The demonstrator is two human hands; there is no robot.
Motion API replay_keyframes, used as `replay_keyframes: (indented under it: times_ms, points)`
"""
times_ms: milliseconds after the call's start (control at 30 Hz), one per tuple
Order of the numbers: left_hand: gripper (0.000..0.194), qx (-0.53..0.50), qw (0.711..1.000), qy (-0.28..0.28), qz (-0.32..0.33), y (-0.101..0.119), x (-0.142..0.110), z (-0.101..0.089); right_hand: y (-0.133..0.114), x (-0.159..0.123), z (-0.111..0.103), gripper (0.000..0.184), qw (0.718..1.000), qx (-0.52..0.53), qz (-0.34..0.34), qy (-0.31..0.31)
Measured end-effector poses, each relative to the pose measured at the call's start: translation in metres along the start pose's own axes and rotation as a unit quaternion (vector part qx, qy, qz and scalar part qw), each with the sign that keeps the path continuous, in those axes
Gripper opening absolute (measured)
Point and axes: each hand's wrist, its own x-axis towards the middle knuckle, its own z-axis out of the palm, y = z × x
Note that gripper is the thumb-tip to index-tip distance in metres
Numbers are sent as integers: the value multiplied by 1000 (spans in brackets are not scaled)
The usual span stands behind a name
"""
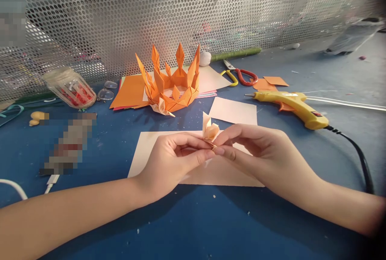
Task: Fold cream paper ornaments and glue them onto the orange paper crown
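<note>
Between my two hands is a small folded piece of cream paper point(210, 130), with pointed flaps standing up. My left hand point(175, 159) pinches its lower left side between thumb and fingers. On the other side my right hand point(256, 147) grips its base, the two thumb tips almost meeting. Beneath them lies a cream sheet of paper point(144, 151) on the blue table. Farther back stands an orange origami crown point(181, 81) with tall pointed spikes, and a cream folded paper piece point(162, 108) sits at its front left.
A yellow hot glue gun point(289, 101) lies at right, its black cord trailing forward. Scissors point(241, 75) and orange paper squares point(273, 81) are behind it. At left are a glass jar point(72, 87), glasses point(106, 93) and a blurred-out object point(70, 143). A perforated metal panel point(120, 18) borders the back.
</note>
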Motion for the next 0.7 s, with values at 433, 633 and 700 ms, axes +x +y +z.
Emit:
replay_keyframes:
  times_ms: [433,633,700]
  points:
    - [5,123,990,29,68,-1,-6,-1,0,0,-2,9,988,-102,-116,6]
    - [11,136,986,5,94,0,-9,1,0,-1,-5,11,968,-171,-185,-11]
    - [12,143,985,7,92,0,-9,0,1,1,-7,12,958,-198,-209,5]
